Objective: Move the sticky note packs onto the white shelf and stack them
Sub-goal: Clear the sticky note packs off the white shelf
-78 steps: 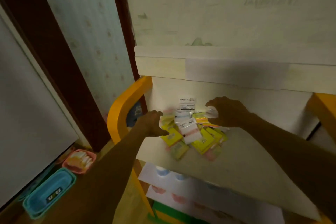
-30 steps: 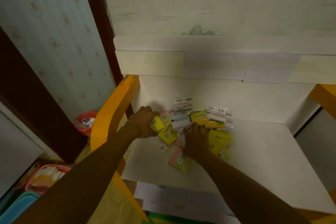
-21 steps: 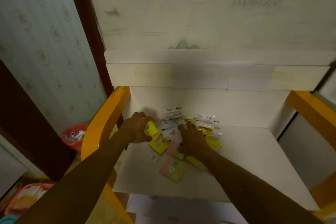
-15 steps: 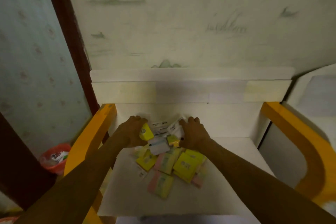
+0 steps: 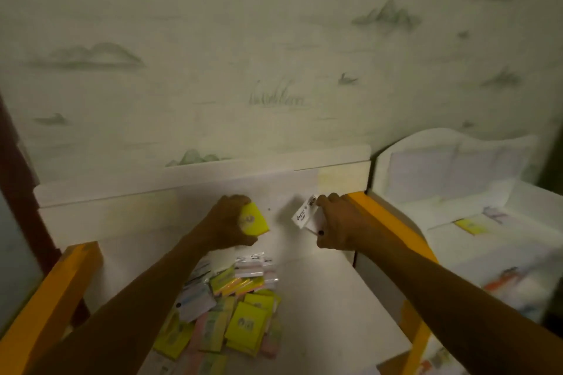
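Above pile (image 5: 225,310) | left hand (image 5: 227,227) grips yellow pack (image 5: 254,220) | right hand (image 5: 339,227) pinches white-labelled pack (image 5: 304,216)

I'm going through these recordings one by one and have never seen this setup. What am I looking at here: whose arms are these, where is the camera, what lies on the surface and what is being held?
There is no machine here. The arms are a person's own, filmed by one wide-angle camera worn on the head and looking forward and down, so all pictures share that single view.

The left hand grips a bright yellow sticky note pack. The right hand pinches a white-labelled pack. Both hands are raised above a loose pile of sticky note packs, yellow, pink and white, lying on a white surface between orange side rails.

To the right stands a white shelf with a yellow pack already lying on it. The wall behind carries pale wallpaper with faint mountain drawings.
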`<state>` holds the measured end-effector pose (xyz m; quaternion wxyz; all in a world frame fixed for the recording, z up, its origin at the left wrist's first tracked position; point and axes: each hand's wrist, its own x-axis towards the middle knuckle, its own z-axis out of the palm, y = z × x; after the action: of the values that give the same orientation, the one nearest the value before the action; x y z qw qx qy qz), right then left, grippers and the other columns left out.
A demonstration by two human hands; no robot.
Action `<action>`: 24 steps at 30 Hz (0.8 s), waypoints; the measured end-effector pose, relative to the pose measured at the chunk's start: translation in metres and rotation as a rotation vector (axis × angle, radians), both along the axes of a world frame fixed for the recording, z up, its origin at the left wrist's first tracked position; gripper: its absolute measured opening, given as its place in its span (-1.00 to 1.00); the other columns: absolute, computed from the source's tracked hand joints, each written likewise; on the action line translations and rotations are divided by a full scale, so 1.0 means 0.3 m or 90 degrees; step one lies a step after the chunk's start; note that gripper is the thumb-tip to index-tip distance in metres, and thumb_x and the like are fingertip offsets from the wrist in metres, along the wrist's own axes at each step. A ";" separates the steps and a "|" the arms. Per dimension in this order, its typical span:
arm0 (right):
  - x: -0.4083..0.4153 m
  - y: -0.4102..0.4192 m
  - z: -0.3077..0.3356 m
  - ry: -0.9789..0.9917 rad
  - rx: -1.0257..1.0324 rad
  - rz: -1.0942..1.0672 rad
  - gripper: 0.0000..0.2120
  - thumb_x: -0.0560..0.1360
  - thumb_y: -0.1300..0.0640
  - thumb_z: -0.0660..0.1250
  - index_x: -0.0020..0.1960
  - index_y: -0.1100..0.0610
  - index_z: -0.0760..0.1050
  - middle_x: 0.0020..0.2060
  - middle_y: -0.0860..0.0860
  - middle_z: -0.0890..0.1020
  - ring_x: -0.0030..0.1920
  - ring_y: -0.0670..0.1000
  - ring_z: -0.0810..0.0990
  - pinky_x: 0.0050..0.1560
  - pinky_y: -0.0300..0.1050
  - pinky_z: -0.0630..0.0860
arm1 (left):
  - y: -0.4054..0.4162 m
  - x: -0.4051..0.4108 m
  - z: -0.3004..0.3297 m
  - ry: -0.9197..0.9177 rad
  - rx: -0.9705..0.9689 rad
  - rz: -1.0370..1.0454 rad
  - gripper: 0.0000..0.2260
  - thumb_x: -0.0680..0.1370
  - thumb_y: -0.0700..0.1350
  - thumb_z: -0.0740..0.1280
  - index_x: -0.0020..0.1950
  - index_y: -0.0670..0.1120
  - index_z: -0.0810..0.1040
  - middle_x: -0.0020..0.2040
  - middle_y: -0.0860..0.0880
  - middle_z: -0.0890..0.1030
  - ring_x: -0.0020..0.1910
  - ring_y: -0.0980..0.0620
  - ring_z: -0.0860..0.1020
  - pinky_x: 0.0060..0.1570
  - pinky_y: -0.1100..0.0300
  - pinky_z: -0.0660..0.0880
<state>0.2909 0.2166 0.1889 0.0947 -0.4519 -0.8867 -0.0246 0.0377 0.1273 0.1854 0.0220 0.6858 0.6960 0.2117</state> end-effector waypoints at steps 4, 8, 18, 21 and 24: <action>0.184 0.016 0.015 -0.003 0.019 -0.042 -0.31 0.30 -0.10 0.40 0.35 0.09 0.31 0.22 0.08 0.44 0.18 0.12 0.41 0.16 -0.03 0.45 | 0.079 0.146 0.009 -0.005 0.015 -0.042 0.00 0.00 0.36 0.21 0.38 -0.10 0.36 0.30 -0.05 0.45 0.26 -0.07 0.42 0.24 0.18 0.33; 0.376 0.030 0.035 -0.008 0.036 -0.085 -0.28 0.32 -0.17 0.41 0.39 0.02 0.26 0.27 0.05 0.41 0.22 0.08 0.40 0.18 0.03 0.46 | 0.135 0.313 0.027 -0.025 0.008 -0.061 -0.06 0.00 0.34 0.24 0.35 0.01 0.34 0.25 0.02 0.46 0.23 -0.02 0.44 0.19 0.17 0.40; 0.920 0.111 0.067 0.039 0.044 -0.141 -0.37 0.33 -0.11 0.36 0.37 -0.01 0.33 0.27 0.00 0.43 0.24 0.07 0.41 0.13 0.03 0.48 | 0.290 0.836 0.081 -0.012 0.002 -0.119 -0.17 0.14 0.28 0.42 0.36 0.04 0.34 0.24 0.03 0.45 0.21 0.03 0.43 0.10 0.16 0.40; 1.097 0.153 0.057 0.029 0.040 -0.139 -0.38 0.33 -0.08 0.35 0.36 0.00 0.33 0.24 0.00 0.44 0.23 0.07 0.41 0.11 0.02 0.47 | 0.339 1.032 0.070 0.007 0.002 -0.119 -0.18 0.16 0.25 0.41 0.38 0.05 0.32 0.27 0.04 0.43 0.24 0.03 0.42 0.13 0.15 0.38; 1.273 0.199 0.046 0.036 0.032 -0.138 -0.38 0.32 -0.07 0.37 0.34 0.03 0.35 0.20 0.01 0.46 0.20 0.06 0.44 0.08 0.00 0.50 | 0.389 1.222 0.050 0.022 0.010 -0.127 -0.17 0.17 0.24 0.39 0.40 0.03 0.31 0.31 0.04 0.42 0.28 0.04 0.39 0.17 0.16 0.37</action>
<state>0.6729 0.2763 0.2027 0.1274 -0.5433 -0.8286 -0.0442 0.4044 0.2440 0.2004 0.0254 0.7555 0.6227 0.2022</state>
